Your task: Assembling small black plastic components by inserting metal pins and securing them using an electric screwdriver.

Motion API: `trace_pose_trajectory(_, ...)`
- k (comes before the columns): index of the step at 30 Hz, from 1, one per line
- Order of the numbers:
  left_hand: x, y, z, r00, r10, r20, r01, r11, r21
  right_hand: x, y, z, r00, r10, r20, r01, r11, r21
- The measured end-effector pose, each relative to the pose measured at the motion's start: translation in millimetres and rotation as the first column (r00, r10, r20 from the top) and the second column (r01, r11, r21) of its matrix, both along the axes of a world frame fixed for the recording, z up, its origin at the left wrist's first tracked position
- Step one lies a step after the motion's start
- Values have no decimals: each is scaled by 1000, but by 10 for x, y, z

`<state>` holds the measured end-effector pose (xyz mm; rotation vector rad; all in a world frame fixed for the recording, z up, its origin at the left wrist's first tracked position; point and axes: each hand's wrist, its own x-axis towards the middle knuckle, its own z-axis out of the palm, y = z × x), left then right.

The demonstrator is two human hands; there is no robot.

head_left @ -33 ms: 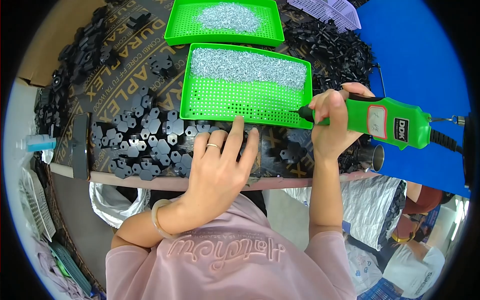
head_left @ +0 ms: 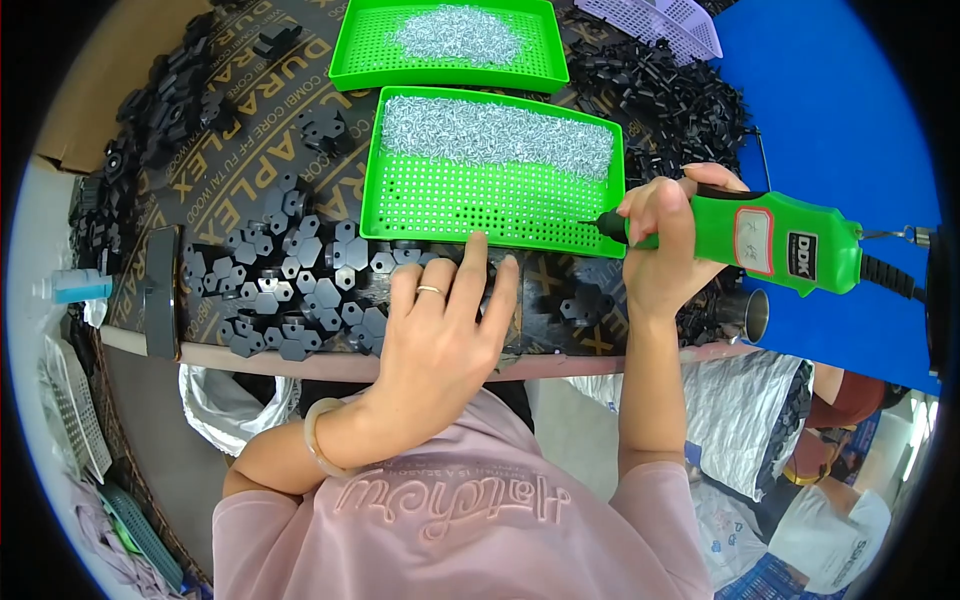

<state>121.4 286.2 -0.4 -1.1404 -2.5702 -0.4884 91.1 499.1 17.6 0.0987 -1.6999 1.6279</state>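
Observation:
My right hand (head_left: 660, 245) is wrapped round a green electric screwdriver (head_left: 715, 232), its black nose pointing left over the near right corner of a green perforated tray (head_left: 550, 240). Small silver screws (head_left: 500, 132) fill the far half of that tray. Palm down, my left hand (head_left: 435, 325) has its fingers spread, with the middle fingertip by the tray's near rim. Black hexagonal plastic parts (head_left: 320, 293) lie beside it on the left. What is under the left palm, and its thumb, are hidden. A few more black parts (head_left: 585, 305) sit between the two hands.
Behind stands a second green tray (head_left: 345, 65) with a screw heap. Black pieces (head_left: 665, 95) are piled at far right, near a purple basket (head_left: 690, 35). More black parts (head_left: 165, 120) lie far left. A metal cup (head_left: 745, 316) stands by the right table edge. The screwdriver's cord (head_left: 890, 282) runs right.

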Motion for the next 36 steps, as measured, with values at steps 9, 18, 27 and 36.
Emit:
trace_pose_trajectory(9, 60, 212, -9, 968, -204, 144, 143, 926, 350, -20, -10, 28, 998, -27, 58, 27, 1000, 6)
trace_pose_trajectory(18, 115, 459, -156, 832, -316, 455, 62, 870, 490, -11, -17, 158, 997, -43, 63, 41, 999, 20)
trace_pose_trajectory(27, 119, 415, -207, 792, -300, 532, -58, 830, 555, 396, -3, 521, 975, 204, -94, -214, 969, -122)
trace_pose_trajectory(36, 139, 436, -269, 801, -324, 504, -37, 812, 582, 492, -136, 336, 979, 206, 8, -205, 978, -45)
